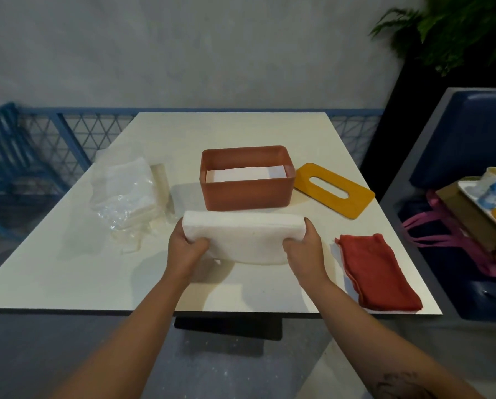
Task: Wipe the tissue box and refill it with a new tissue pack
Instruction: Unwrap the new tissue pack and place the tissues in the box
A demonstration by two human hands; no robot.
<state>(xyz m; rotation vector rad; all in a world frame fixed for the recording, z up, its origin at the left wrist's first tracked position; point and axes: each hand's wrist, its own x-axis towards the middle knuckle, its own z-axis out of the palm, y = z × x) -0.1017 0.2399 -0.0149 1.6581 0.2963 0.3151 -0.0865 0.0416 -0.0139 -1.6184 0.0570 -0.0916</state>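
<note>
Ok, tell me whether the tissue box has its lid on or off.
Off. The brown box stands open-topped; its yellow lid lies beside it.

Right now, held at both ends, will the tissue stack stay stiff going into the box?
Probably floppy: the tissue stack bows downward between the left hand and right hand. Likely light, carried by end grips alone. Being unwrapped, its sheets may slide apart.

The matt, finely ribbed plastic box (246, 180), soft white paper tissues (243, 234), crinkled glossy clear wrapper (125, 194) and rough woven red cloth (376, 272) lie on a smooth, faintly shiny table (68, 269).
</note>
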